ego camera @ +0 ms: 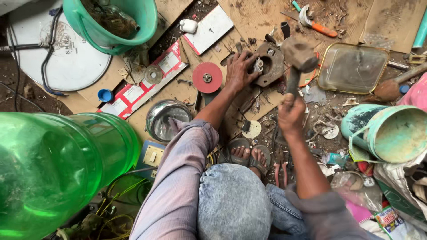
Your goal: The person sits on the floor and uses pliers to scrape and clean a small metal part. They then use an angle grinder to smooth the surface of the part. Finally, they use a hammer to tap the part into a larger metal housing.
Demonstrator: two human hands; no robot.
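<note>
The floor (26, 95) is bare dark earth, covered in the middle by flattened cardboard sheets (258, 18) littered with scraps and debris. Even daylight falls across it without strong shadows. No walls, windows or furniture show.

One view only — head-worn camera, facing steeply down at close range; left hand (240, 69) and right hand (291, 113) near centre, knees below.

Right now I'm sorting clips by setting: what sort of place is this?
Probably an informal ground-level repair or scrap workshop: a hammer over a rusty metal part, a red grinding disc, flattened cardboard underfoot.
</note>
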